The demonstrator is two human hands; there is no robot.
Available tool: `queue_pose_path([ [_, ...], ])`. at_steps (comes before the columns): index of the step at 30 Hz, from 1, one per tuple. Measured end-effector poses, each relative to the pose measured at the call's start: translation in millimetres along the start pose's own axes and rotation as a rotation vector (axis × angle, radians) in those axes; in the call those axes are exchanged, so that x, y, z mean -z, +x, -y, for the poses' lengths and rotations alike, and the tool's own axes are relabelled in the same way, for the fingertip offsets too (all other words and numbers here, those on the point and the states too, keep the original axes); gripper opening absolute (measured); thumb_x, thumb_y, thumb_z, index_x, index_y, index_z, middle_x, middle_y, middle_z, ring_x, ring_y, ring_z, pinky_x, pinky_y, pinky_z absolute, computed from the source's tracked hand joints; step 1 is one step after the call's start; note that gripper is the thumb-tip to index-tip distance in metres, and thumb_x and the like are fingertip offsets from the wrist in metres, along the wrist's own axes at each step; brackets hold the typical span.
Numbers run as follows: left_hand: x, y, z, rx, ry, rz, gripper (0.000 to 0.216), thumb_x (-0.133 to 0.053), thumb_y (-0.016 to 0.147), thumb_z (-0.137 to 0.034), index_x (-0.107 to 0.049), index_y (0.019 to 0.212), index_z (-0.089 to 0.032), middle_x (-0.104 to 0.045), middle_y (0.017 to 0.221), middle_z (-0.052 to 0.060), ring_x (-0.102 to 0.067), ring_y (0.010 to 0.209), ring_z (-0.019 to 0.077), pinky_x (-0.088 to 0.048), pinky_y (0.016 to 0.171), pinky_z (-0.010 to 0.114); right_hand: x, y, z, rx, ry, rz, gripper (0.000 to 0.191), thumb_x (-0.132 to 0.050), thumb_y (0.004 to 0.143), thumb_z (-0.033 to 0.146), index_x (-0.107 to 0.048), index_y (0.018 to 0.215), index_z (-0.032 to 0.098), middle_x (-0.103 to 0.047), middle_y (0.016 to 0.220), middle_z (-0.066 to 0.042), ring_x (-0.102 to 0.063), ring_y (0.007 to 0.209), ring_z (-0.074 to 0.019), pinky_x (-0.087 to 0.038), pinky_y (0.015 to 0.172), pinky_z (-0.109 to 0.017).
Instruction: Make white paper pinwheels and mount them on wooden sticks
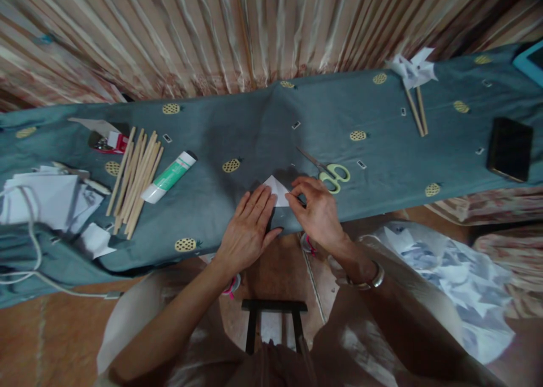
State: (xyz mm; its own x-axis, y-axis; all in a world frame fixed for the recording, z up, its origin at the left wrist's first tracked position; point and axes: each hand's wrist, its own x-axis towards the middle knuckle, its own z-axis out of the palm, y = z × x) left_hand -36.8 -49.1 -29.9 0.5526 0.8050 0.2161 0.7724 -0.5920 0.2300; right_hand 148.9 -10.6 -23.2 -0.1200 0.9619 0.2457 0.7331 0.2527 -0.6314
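A small folded piece of white paper [278, 192], roughly triangular, lies near the front edge of the cloth-covered table. My left hand [250, 226] rests flat over its left side, fingers stretched out. At its right corner, my right hand [316, 209] pinches the paper between thumb and index finger. Just beyond the right hand lie scissors [335, 175] with pale green handles, their blades pointing to the far left.
At left are wooden sticks [138, 177], a glue tube [169, 176], a red box [111, 141] and white paper sheets [42, 197]. At right lie paper pinwheels [414, 73] on sticks and a black phone [510, 149]. A plastic bag [449, 274] of white paper pieces sits below the table.
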Motion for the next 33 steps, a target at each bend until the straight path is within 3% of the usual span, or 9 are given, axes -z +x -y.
queue_pose_path([
  [8, 1, 0, 0, 0.014, 0.039, 0.049, 0.065, -0.05, 0.094, -0.046, -0.038, 0.147, -0.01, -0.038, 0.154, 0.021, -0.034, 0.145, 0.0326, -0.033, 0.116, 0.05, -2, 0, 4, 0.046, -0.055, 0.002, 0.013, -0.053, 0.091, 0.021, -0.062, 0.082, 0.019, -0.068, 0.1, -0.011, -0.061, 0.094, -0.0251, -0.049, 0.087, -0.04],
  [17, 0, -2, 1, -0.001, 0.115, 0.054, 0.068, -0.055, 0.091, -0.047, -0.041, 0.144, -0.005, -0.039, 0.152, 0.024, -0.035, 0.143, 0.0347, -0.037, 0.114, 0.05, -6, -10, 2, 0.063, -0.041, -0.013, 0.016, -0.058, 0.092, 0.035, -0.062, 0.091, 0.02, -0.066, 0.117, -0.013, -0.059, 0.105, -0.0273, -0.047, 0.095, -0.044],
  [22, 4, -20, 9, 0.029, 0.087, 0.016, 0.068, -0.054, 0.092, -0.042, -0.038, 0.144, -0.001, -0.042, 0.15, 0.025, -0.035, 0.143, 0.0347, -0.038, 0.114, 0.05, 0, -17, -5, 0.043, -0.041, -0.01, 0.014, -0.052, 0.094, 0.029, -0.062, 0.09, 0.02, -0.063, 0.125, -0.014, -0.056, 0.115, -0.0277, -0.043, 0.101, -0.046],
  [29, 15, -54, 22, 0.098, 0.096, -0.057, 0.063, -0.053, 0.094, -0.037, -0.034, 0.146, -0.007, -0.045, 0.148, 0.025, -0.038, 0.142, 0.0343, -0.04, 0.112, 0.054, 5, -19, -12, 0.043, -0.017, -0.019, 0.017, -0.046, 0.094, 0.022, -0.062, 0.089, 0.019, -0.063, 0.125, -0.015, -0.056, 0.114, -0.0276, -0.043, 0.1, -0.046],
  [33, 18, -61, 24, 0.148, 0.04, -0.112, 0.056, -0.05, 0.096, -0.037, -0.038, 0.145, -0.013, -0.049, 0.146, 0.021, -0.044, 0.138, 0.0327, -0.041, 0.109, 0.054, 6, -17, -10, 0.024, 0.035, -0.034, 0.019, -0.045, 0.094, 0.021, -0.064, 0.093, 0.019, -0.065, 0.121, -0.014, -0.059, 0.113, -0.0261, -0.044, 0.101, -0.046],
])
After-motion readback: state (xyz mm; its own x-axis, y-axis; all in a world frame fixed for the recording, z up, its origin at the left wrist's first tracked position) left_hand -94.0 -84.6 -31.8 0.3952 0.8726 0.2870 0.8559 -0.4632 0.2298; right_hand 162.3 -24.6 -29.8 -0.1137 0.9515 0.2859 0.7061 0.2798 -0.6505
